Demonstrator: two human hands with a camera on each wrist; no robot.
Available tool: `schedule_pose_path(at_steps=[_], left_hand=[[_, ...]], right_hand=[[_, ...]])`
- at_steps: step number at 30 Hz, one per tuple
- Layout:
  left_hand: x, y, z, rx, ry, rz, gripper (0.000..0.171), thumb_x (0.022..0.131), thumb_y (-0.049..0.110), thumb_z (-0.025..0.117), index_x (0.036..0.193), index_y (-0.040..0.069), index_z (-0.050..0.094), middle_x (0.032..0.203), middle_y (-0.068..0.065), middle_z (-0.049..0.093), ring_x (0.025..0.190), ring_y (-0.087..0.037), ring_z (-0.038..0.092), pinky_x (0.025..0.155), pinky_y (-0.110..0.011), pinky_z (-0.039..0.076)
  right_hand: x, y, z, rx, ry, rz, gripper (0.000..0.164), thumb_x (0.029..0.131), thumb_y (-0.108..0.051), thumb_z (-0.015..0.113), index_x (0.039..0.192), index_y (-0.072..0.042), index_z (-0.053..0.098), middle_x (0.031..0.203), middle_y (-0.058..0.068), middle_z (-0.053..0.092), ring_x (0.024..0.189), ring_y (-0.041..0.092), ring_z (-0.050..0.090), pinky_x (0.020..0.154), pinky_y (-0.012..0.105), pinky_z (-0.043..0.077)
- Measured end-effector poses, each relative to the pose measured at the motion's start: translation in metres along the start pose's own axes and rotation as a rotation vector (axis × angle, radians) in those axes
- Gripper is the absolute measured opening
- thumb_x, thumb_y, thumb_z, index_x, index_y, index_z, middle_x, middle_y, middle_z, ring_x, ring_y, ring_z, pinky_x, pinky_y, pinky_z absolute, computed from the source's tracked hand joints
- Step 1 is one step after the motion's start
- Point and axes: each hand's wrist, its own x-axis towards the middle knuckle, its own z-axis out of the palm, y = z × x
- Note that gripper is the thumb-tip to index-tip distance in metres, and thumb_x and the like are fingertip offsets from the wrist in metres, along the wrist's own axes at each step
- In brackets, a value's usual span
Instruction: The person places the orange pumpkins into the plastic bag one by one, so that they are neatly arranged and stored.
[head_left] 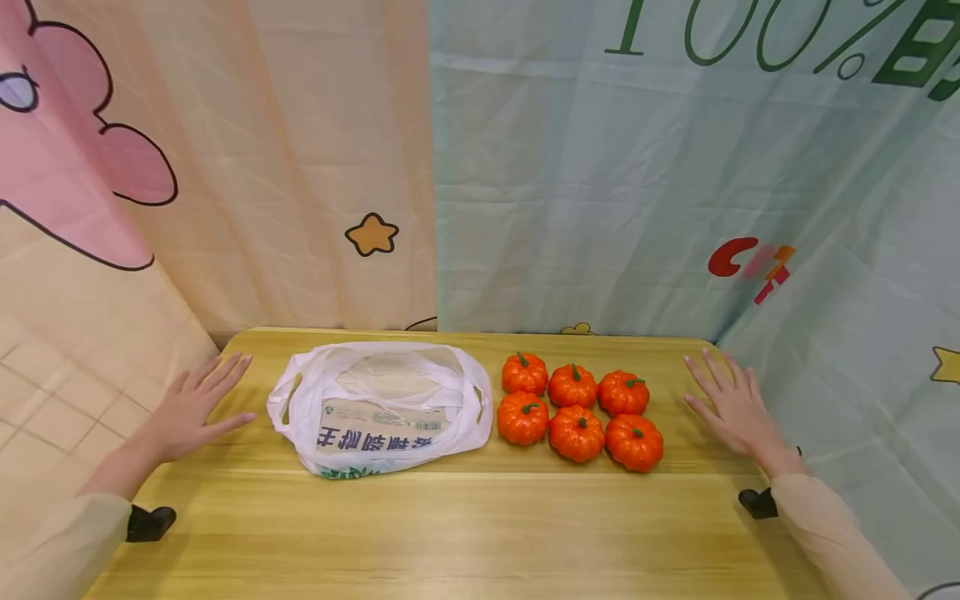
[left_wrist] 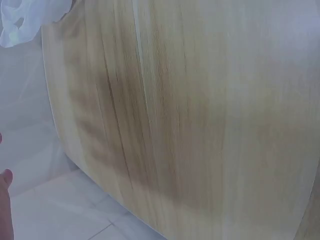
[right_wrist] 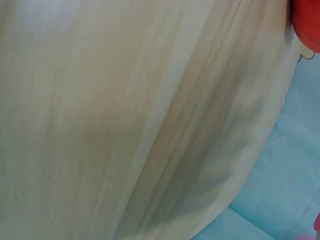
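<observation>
A white plastic bag (head_left: 300, 433) lies open-mouthed on the wooden table, with a brown printed package (head_left: 382, 425) inside it. To its right, several small orange pumpkins (head_left: 576, 433) with green stems stand in two rows. My left hand (head_left: 197, 407) is spread at the table's left edge, beside the bag and apart from it. At the right edge my right hand (head_left: 731, 407) is spread too, to the right of the pumpkins and touching none of them. In the left wrist view a corner of the bag (left_wrist: 35, 17) shows; in the right wrist view, part of a pumpkin (right_wrist: 307, 25).
The wooden table (head_left: 450, 533) has rounded far corners. Printed curtains, peach (head_left: 300, 167) on the left and pale blue (head_left: 570, 183) on the right, hang behind and beside it. Dark wrist mounts (head_left: 152, 523) stick out from the sleeves.
</observation>
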Motion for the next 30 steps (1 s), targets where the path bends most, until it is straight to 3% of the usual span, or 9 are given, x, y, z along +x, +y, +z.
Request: schedule_pose_path(at_steps=[5,9,11,14,16,18,22,25,30], left_hand=[[0.0,0.004,0.005,-0.058,0.049,0.009,0.084,0.088,0.033,0.064,0.155,0.015,0.017,0.161,-0.012,0.018,0.145,-0.039,0.021,0.12,-0.056,0.005],[0.002,0.01,0.012,-0.134,0.064,-0.004,0.083,0.089,0.03,0.066,0.154,0.014,0.018,0.156,-0.02,0.028,0.142,-0.04,0.028,0.123,-0.028,0.004],[0.004,0.014,0.017,-0.179,0.057,-0.027,0.083,0.089,0.029,0.066,0.155,0.014,0.017,0.156,-0.02,0.028,0.141,-0.043,0.029,0.122,-0.023,0.004],[0.008,0.022,0.023,-0.24,0.039,-0.07,0.083,0.09,0.03,0.065,0.155,0.014,0.016,0.157,-0.02,0.024,0.137,-0.05,0.03,0.122,-0.046,0.014],[0.013,0.027,0.026,-0.291,0.017,-0.114,0.084,0.091,0.031,0.063,0.155,0.016,0.012,0.158,-0.021,0.023,0.133,-0.053,0.033,0.111,-0.063,0.024],[0.017,0.032,0.028,-0.345,-0.005,-0.149,0.085,0.092,0.031,0.062,0.156,0.018,0.006,0.157,-0.024,0.02,0.13,-0.054,0.036,0.099,-0.071,0.03],[0.025,0.036,0.034,-0.449,-0.015,-0.206,0.086,0.095,0.03,0.059,0.156,0.016,0.0,0.156,-0.029,0.016,0.125,-0.053,0.04,0.093,-0.07,0.038],[0.03,0.038,0.037,-0.498,0.011,-0.221,0.083,0.095,0.028,0.059,0.155,0.011,0.005,0.155,-0.031,0.018,0.124,-0.053,0.041,0.093,-0.067,0.042],[0.037,0.043,0.04,-0.541,0.039,-0.259,0.074,0.095,0.027,0.059,0.154,0.009,0.018,0.152,-0.032,0.024,0.121,-0.054,0.042,0.091,-0.063,0.046]], right_hand=[[0.0,-0.009,0.0,0.0,0.028,-0.04,0.063,0.1,-0.039,0.045,0.155,-0.022,0.017,0.161,0.015,0.016,0.14,0.05,0.018,0.111,0.071,0.008],[-0.003,-0.021,-0.002,-0.016,0.058,-0.09,0.062,0.098,-0.036,0.05,0.153,-0.019,0.026,0.159,0.013,0.025,0.134,0.05,0.029,0.108,0.068,0.019],[-0.005,-0.028,-0.002,-0.011,0.07,-0.101,0.061,0.098,-0.034,0.052,0.152,-0.018,0.029,0.156,0.015,0.03,0.13,0.051,0.033,0.103,0.068,0.025],[-0.008,-0.038,-0.002,0.049,0.056,-0.084,0.061,0.097,-0.031,0.053,0.152,-0.021,0.028,0.155,0.017,0.032,0.13,0.052,0.034,0.1,0.07,0.027],[-0.011,-0.044,-0.002,0.115,0.046,-0.062,0.063,0.096,-0.03,0.056,0.152,-0.022,0.028,0.154,0.019,0.033,0.13,0.052,0.034,0.099,0.071,0.027],[-0.014,-0.05,-0.002,0.201,0.04,-0.037,0.065,0.093,-0.028,0.06,0.151,-0.021,0.03,0.152,0.021,0.035,0.131,0.052,0.033,0.099,0.071,0.026],[-0.019,-0.058,0.0,0.384,0.039,0.023,0.07,0.087,-0.024,0.069,0.149,-0.018,0.036,0.148,0.024,0.04,0.131,0.05,0.033,0.098,0.072,0.026],[-0.022,-0.064,0.001,0.496,0.011,0.065,0.072,0.086,-0.02,0.07,0.149,-0.016,0.036,0.147,0.026,0.039,0.13,0.049,0.034,0.097,0.072,0.028],[-0.027,-0.075,0.003,0.607,-0.034,0.088,0.071,0.087,-0.015,0.069,0.148,-0.008,0.034,0.145,0.025,0.04,0.124,0.026,0.042,0.099,0.034,0.036]])
